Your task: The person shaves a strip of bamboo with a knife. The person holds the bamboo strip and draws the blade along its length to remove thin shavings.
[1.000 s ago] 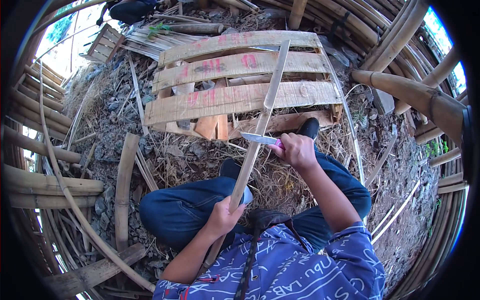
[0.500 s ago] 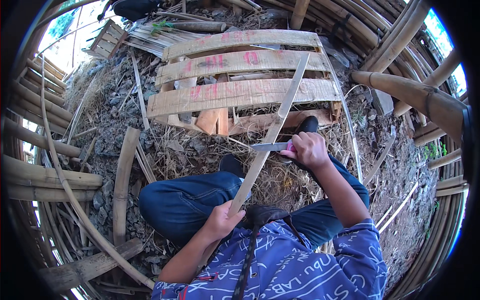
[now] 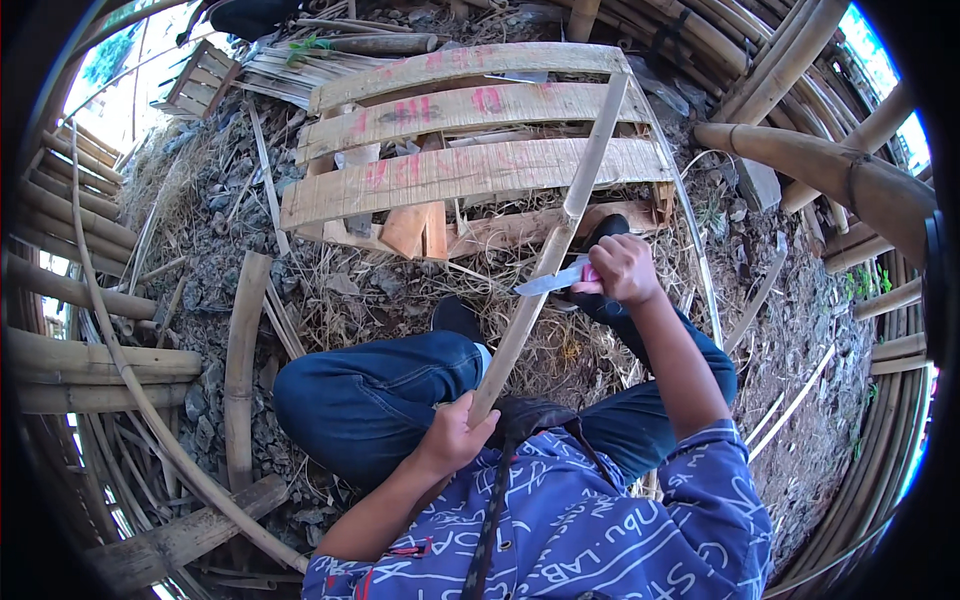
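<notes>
My left hand (image 3: pixel 455 436) is closed round the near end of a long split bamboo strip (image 3: pixel 521 327). The strip slants away from me, up and to the right, and its far end lies over a wooden slatted pallet (image 3: pixel 400 168). In my right hand (image 3: pixel 622 268) is a knife (image 3: pixel 553 277) with a pink handle, held in a closed grip. Its blade points left and lies across the middle of the strip. Whether the edge bites into the bamboo I cannot tell.
Thick bamboo poles (image 3: pixel 830 170) lean in from the right. A curved bamboo strip (image 3: pixel 125 350) and a short bamboo piece (image 3: pixel 243 365) are on the left. Shavings, stones and dry stalks cover the ground round my bent legs (image 3: pixel 385 400). A small slatted crate (image 3: pixel 199 79) stands far left.
The strip has rolled, now showing its rounded side, and its far end reaches a little farther away. The knife is angled more, with its blade face showing. The whole view has shifted slightly.
</notes>
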### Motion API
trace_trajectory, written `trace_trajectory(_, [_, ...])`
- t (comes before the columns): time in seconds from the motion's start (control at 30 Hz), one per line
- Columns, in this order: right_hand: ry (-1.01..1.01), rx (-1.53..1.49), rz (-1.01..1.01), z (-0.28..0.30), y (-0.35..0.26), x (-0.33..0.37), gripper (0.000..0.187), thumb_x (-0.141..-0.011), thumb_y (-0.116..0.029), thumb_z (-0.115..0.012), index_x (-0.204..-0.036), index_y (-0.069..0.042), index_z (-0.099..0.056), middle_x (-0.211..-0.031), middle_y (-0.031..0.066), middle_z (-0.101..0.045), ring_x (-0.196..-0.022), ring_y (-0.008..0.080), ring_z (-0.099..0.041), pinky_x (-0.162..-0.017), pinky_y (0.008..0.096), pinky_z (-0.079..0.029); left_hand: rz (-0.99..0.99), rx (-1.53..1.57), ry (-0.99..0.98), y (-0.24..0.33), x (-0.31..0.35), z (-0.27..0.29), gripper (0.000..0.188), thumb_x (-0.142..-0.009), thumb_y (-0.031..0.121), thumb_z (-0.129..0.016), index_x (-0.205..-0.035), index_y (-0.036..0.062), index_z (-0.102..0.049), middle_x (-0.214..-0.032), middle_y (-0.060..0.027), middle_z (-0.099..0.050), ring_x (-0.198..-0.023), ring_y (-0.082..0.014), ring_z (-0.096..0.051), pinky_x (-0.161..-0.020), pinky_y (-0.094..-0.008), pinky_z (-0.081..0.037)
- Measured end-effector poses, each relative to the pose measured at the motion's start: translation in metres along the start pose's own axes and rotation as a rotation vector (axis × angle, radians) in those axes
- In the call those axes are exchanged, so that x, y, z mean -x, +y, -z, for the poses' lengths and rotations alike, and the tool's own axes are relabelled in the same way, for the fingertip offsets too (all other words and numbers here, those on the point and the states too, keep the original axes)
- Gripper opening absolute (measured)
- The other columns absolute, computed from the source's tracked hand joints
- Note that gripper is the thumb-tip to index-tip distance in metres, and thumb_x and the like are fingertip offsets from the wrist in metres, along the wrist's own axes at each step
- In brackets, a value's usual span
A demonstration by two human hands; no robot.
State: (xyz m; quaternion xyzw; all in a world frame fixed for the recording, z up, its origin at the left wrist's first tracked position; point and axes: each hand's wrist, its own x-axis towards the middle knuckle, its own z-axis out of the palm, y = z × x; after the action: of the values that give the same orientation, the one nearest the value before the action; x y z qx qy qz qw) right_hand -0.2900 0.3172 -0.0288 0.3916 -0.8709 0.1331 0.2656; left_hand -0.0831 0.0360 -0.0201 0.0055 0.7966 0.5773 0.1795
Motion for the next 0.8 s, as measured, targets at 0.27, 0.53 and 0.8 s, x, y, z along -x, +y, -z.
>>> trace_trajectory(0.27, [0.026,0.046,-0.039,0.01,0.012,0.011,0.058,-0.074,-0.065,-0.055,-0.059,-0.01,-0.043,-0.056,0.0044,-0.04,-0.048,0.0235,-0.048,-0.046,0.0352,-0.038,-0.021,0.048,-0.028,0.016,-0.01,0.006,0.022,-0.087,0.015,-0.064,-0.088,-0.0044,-0.055,-0.061,-0.0081,-0.054,-0.061,-0.0028,-0.05,-0.048,-0.0263,-0.043])
trace_trajectory(0.53, [0.08,0.092,-0.014,0.016,0.019,0.019,0.055,-0.07,-0.063,-0.06,-0.057,-0.012,-0.044,-0.055,0.0019,-0.041,-0.049,0.0201,-0.049,-0.046,0.0331,-0.04,0.038,0.1,-0.104,0.019,-0.01,0.009,0.024,-0.087,0.016,-0.064,-0.096,-0.005,-0.057,-0.065,-0.004,-0.057,-0.064,-0.0026,-0.05,-0.052,-0.0243,-0.044])
trace_trajectory(0.8, [0.063,0.096,-0.013,0.016,0.023,0.019,0.056,-0.07,-0.063,-0.06,-0.058,-0.012,-0.043,-0.056,0.002,-0.04,-0.049,0.02,-0.048,-0.046,0.0324,-0.039,0.041,0.065,-0.105,0.019,-0.005,0.012,0.025,-0.086,0.017,-0.064,-0.097,-0.0038,-0.058,-0.064,-0.0046,-0.056,-0.062,-0.0033,-0.052,-0.052,-0.0257,-0.044])
